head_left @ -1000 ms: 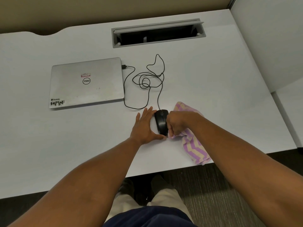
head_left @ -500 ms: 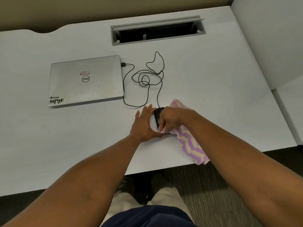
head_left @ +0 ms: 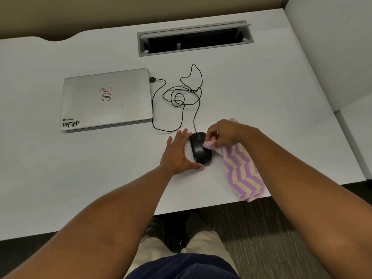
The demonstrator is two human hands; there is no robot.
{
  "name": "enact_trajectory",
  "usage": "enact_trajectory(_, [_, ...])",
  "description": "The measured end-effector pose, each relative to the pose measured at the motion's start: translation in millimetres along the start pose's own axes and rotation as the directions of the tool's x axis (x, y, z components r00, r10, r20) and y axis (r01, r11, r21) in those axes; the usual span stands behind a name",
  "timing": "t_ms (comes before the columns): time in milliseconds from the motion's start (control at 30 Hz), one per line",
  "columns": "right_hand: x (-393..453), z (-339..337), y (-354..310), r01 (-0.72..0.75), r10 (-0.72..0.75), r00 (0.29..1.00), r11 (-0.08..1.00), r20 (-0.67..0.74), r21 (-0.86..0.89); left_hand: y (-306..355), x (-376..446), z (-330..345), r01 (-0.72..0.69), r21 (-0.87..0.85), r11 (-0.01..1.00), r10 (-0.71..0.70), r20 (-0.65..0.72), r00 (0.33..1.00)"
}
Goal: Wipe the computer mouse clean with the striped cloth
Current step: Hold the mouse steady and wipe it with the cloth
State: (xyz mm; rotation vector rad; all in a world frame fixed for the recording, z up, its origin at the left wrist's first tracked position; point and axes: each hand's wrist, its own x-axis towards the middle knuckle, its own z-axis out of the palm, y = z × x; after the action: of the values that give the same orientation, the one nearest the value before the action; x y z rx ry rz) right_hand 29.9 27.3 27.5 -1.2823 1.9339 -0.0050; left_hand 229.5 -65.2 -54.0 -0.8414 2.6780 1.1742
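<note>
Black mouse (head_left: 199, 150) is lying braced by flat, spread left hand (head_left: 177, 156); right hand (head_left: 223, 134) is pinching cloth (head_left: 240, 168) against its top. Press lightly, keep bracing.

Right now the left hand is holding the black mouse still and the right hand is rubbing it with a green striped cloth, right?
Almost. The striped cloth is purple and cream, not green; the head view shows it. The rest holds: the left hand steadies the black mouse while the right hand rubs it with the cloth.
</note>
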Motion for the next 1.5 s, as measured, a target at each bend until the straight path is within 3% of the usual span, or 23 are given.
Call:
enact_trajectory(200, [6, 13, -2, 0.028, -0.027, 0.999, 0.999, -0.045, 0.035, -2, 0, 1, -0.004, 0.000, 1.000, 0.004, -0.003, 1.000])
enact_trajectory(400, [-2, 21, 7, -0.048, 0.050, 0.979, 0.999, 0.198, -0.014, -1, 1, 0, 0.000, -0.006, 1.000, 0.000, 0.000, 1.000])
enact_trajectory(667, [-4, 12, 7, -0.070, 0.045, 0.985, 0.987, 0.167, 0.147, -1, 1, 1, 0.000, -0.016, 1.000, 0.000, -0.006, 1.000])
enact_trajectory(933, [-2, 32, 2, -0.080, 0.056, 0.966, 0.993, 0.253, 0.082, -1, 0, 0, -0.004, -0.004, 1.000, 0.004, -0.007, 1.000])
enact_trajectory(1167, [-4, -5, 10, -0.072, 0.060, 0.997, 0.965, 0.054, 0.250, -1, 1, 0, 0.003, -0.004, 1.000, -0.003, -0.005, 1.000])
enact_trajectory(1300, [11, 3, 6, -0.045, 0.085, 0.986, 0.965, -0.143, 0.259, -1, 1, 0, 0.006, -0.012, 1.000, -0.006, 0.000, 1.000])
enact_trajectory(1500, [20, 26, -2, 0.002, 0.070, 0.958, 0.967, -0.277, 0.253, -4, 3, 3, 0.006, -0.027, 1.000, -0.006, -0.004, 1.000])
